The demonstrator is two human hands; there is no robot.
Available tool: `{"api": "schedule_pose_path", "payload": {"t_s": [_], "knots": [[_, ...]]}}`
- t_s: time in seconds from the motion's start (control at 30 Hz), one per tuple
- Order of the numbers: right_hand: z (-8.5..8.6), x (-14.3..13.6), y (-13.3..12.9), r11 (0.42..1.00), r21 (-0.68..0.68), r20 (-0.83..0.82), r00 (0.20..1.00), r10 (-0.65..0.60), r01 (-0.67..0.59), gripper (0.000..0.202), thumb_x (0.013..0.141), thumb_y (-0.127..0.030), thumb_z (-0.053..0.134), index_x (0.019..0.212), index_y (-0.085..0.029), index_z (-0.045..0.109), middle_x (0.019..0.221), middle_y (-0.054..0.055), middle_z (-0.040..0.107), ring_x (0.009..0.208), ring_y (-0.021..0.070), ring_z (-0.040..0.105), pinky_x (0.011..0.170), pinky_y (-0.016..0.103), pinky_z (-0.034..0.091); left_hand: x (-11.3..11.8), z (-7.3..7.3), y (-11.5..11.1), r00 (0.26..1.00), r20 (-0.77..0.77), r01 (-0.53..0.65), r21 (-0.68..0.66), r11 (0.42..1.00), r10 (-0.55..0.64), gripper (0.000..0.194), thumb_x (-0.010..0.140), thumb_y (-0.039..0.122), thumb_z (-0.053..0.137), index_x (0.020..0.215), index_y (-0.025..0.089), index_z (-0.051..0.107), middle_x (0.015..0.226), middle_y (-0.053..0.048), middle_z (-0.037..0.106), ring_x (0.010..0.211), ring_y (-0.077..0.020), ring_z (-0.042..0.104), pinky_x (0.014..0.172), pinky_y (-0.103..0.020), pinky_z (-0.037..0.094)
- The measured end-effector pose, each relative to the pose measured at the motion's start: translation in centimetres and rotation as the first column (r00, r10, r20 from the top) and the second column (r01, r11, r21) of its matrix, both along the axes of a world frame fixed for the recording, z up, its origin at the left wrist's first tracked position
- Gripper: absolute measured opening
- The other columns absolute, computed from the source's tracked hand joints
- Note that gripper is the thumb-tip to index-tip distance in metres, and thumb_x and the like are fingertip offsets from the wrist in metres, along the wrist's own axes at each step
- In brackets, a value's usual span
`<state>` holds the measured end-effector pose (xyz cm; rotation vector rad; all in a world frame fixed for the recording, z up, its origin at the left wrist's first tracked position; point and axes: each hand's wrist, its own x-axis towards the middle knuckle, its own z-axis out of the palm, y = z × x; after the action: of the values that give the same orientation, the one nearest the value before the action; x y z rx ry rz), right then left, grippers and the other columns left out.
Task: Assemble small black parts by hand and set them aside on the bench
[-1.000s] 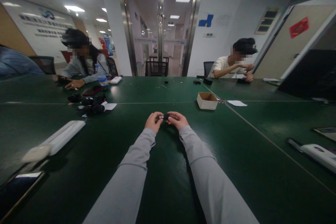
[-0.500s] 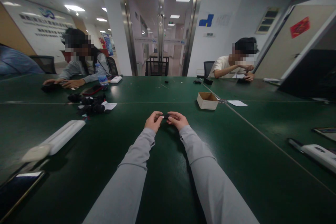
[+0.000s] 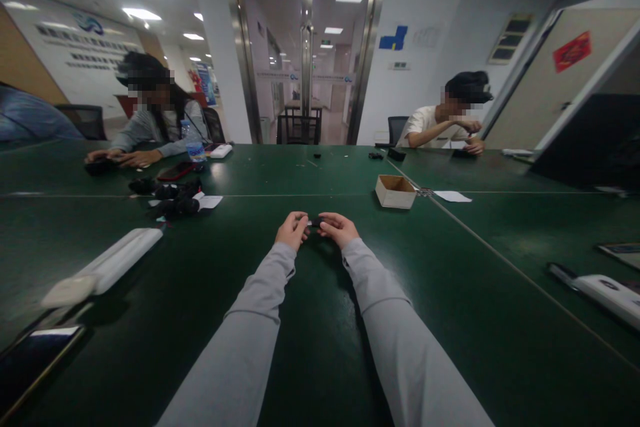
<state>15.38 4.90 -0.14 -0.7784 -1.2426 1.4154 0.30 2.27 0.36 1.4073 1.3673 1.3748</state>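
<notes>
Left hand (image 3: 291,232): pinches pale tip of black part (image 3: 317,221)
Right hand (image 3: 340,230): pinches its opposite end
Box (image 3: 395,197): toward desk (image 3: 320,320) far edge

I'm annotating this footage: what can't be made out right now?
All in the head view:
Small dark item: partly covered by the right hand, too small to identify.
Whether the left hand grips it: the hand itself hides the contact.
Phone: cut off by the left edge.
White device: cut off by the right edge.

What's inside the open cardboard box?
The box shows brown inner sides; its near wall covers at least part of the bottom, so anything lying there cannot be seen.
</notes>
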Motion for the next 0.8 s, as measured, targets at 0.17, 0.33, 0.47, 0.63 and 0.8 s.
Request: {"api": "schedule_pose_path", "payload": {"t_s": [0.17,0.33,0.47,0.63,0.8], "knots": [[-0.3,0.1,0.2,1.0,0.006,0.004,1.0,0.0,0.0,0.048,0.049,-0.031,0.08,0.091,-0.015,0.062,0.08,0.005,0.064,0.061,0.0146,0.061,0.055,0.023,0.05,-0.1,0.0,0.1,1.0,-0.013,0.004,0.022,1.0,-0.004,0.03,0.072,0.029,0.055,0.1,0.019,0.053,0.083,-0.004,0.057,0.058,-0.0092,0.053,0.041,-0.015,0.039],[-0.7,0.2,0.5,0.999,0.03,-0.002,1.0,0.031,-0.031,0.044,0.054,-0.029,0.078,0.093,-0.016,0.062,0.083,0.005,0.064,0.063,0.0145,0.062,0.057,0.023,0.051,-0.2,-0.4,0.4,0.998,-0.065,-0.001,0.065,0.998,0.005,0.023,0.075,0.027,0.051,0.096,0.019,0.056,0.07,-0.001,0.058,0.057,-0.009,0.052,0.054,-0.019,0.043],[-0.6,0.3,0.4,0.999,0.02,0.003,0.999,0.032,-0.033,0.045,0.054,-0.029,0.079,0.093,-0.016,0.061,0.084,0.005,0.064,0.063,0.0147,0.062,0.057,0.023,0.051,-0.3,-0.4,0.4,0.999,-0.04,0.004,0.041,0.999,-0.002,0.026,0.073,0.029,0.053,0.098,0.019,0.055,0.078,-0.002,0.058,0.057,-0.0091,0.052,0.052,-0.02,0.042],[-0.8,0.2,0.6,0.999,0.033,-0.003,1.0,0.023,-0.023,0.047,0.053,-0.03,0.079,0.094,-0.016,0.06,0.08,0.004,0.064,0.061,0.0143,0.062,0.055,0.022,0.051,-0.4,-0.8,0.9,0.996,-0.091,0.016,0.077,0.997,-0.009,0.025,0.074,0.025,0.051,0.098,0.019,0.055,0.072,-0.001,0.057,0.062,-0.0103,0.053,0.06,-0.022,0.043],[-0.7,0.0,0.5,0.998,-0.009,-0.053,0.997,-0.056,0.055,0.048,0.045,-0.031,0.082,0.083,-0.016,0.057,0.068,0.002,0.063,0.058,0.0154,0.062,0.054,0.024,0.051,-0.5,-1.1,1.1,0.999,-0.047,0.017,0.035,0.999,-0.015,0.026,0.077,0.032,0.047,0.098,0.019,0.055,0.067,-0.001,0.055,0.055,-0.0104,0.05,0.053,-0.022,0.042]]}}
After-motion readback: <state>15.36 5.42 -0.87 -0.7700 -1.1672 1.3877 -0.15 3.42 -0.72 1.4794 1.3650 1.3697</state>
